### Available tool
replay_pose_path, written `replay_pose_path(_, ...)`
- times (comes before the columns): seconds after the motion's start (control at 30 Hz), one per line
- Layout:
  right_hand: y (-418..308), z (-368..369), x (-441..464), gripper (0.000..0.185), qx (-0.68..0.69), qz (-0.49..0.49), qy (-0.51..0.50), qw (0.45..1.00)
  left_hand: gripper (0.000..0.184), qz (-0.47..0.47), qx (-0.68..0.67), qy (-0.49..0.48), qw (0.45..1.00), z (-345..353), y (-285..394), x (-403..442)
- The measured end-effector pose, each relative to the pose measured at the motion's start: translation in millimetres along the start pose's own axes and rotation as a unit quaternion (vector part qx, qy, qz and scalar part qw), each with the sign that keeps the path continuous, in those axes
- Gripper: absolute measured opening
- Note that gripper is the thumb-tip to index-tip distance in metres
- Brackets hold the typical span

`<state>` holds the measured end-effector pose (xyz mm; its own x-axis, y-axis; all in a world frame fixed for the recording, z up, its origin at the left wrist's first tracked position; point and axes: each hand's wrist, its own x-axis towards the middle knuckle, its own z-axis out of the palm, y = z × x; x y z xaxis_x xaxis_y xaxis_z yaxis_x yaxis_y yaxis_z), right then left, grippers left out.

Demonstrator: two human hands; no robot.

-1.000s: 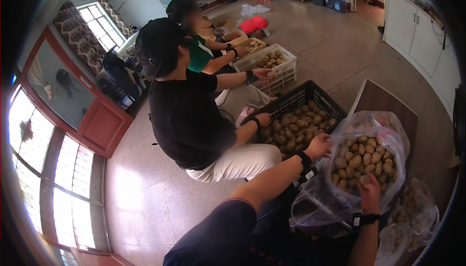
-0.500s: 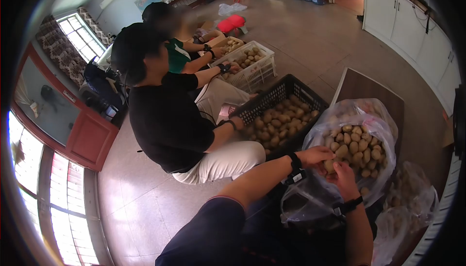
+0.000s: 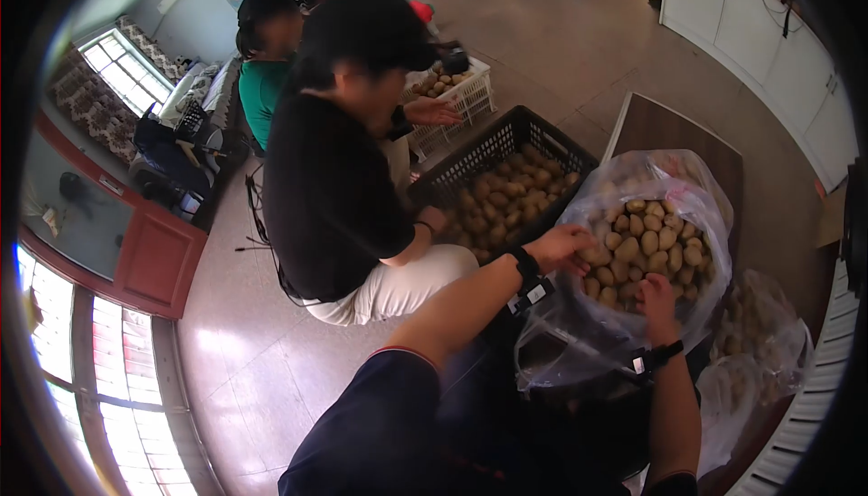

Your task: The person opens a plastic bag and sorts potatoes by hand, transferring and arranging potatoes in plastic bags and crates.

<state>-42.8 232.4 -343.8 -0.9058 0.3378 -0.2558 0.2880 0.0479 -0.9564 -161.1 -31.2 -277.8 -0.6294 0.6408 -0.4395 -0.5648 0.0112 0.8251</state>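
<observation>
Tiled floor [image 3: 579,53], bright windows [image 3: 127,351] at left; a co-worker in black [image 3: 339,193] sits beside a black crate [image 3: 475,157] with produce in it. Nearer, a clear plastic bag [image 3: 619,185], mouth spread wide, holds brown oval potatoes [image 3: 649,242] in a heap. Left hand [image 3: 556,248] at the bag's left edge, fingers bent by the outermost potatoes; whether they grip one, cannot tell. Right hand [image 3: 661,303] over the heap's near side, fingers curled, tips partly hidden; grip there unclear too. Likely trouble: the bag's edge looks limp, so a sideways push could fold it and let potatoes roll out; pressing into the loose heap might start a slide. Potatoes lie mixed: one mid-heap has its long axis running near to far, others slant; neither end reads as a front.
</observation>
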Motion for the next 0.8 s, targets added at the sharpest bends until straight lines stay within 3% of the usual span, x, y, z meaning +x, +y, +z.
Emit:
replay_pose_path(0.07,31.5,-29.1,17.2,0.028,-0.029,0.009,0.024,0.999,0.044,0.011,-0.006,0.019,1.0,-8.1,0.3,5.0)
replay_pose_path(0.13,51.5,-48.2,24.1,0.03,-0.238,-0.11,0.087,0.961,0.042,0.026,-0.012,0.062,0.998,-14.2,-0.5,9.1)
replay_pose_path(0.33,39.1,-65.9,5.4,0.029,-0.405,-0.047,0.113,0.906,0.04,0.037,-0.08,0.112,0.99,-33.4,-10.6,22.3)
replay_pose_path(0.37,41.0,-66.3,2.8,0.029,-0.406,-0.043,0.113,0.906,0.04,0.109,-0.015,0.105,0.988,-40.9,-18.8,24.8)
replay_pose_path(0.47,36.9,-69.4,-2.9,0.03,-0.468,-0.069,0.099,0.875,0.037,0.133,-0.013,0.127,0.983,-52.1,-16.5,22.8)
replay_pose_path(0.5,28.4,-65.7,-10.5,0.03,-0.495,-0.043,0.1,0.862,0.036,0.066,-0.104,0.15,0.981,-48.5,-7.8,15.6)
replay_pose_path(0.57,19.3,-64.8,-18.9,0.03,-0.523,-0.004,0.11,0.845,0.038,0.074,-0.124,0.145,0.979,-73.5,-20.5,25.1)
replay_pose_path(0.6,20.7,-63.1,-17.1,0.031,-0.549,0.02,0.104,0.829,0.036,0.195,0.179,0.137,0.955,-80.3,-20.2,15.0)
replay_pose_path(0.67,25.7,-62.5,-15.4,0.031,-0.575,0.047,0.101,0.811,0.035,0.305,0.458,0.109,0.828,-86.1,-18.9,8.1)
replay_pose_path(0.7,28.0,-62.3,-15.4,0.031,-0.573,0.055,0.096,0.812,0.035,0.21,0.173,0.177,0.946,-86.4,-19.3,9.5)
replay_pose_path(0.73,24.4,-59.4,-16.9,0.031,-0.57,0.062,0.09,0.814,0.035,0.089,-0.129,0.228,0.961,-93.7,-22.4,12.2)
replay_pose_path(0.77,20.0,-57.7,-18.2,0.036,-0.553,0.088,0.082,0.824,0.035,0.088,-0.13,0.226,0.961,-117.0,-32.6,20.5)
replay_pose_path(0.8,20.8,-58.1,-17.2,0.036,-0.554,0.09,0.083,0.823,0.035,0.175,0.159,0.224,0.945,-161.9,-58.8,42.2)
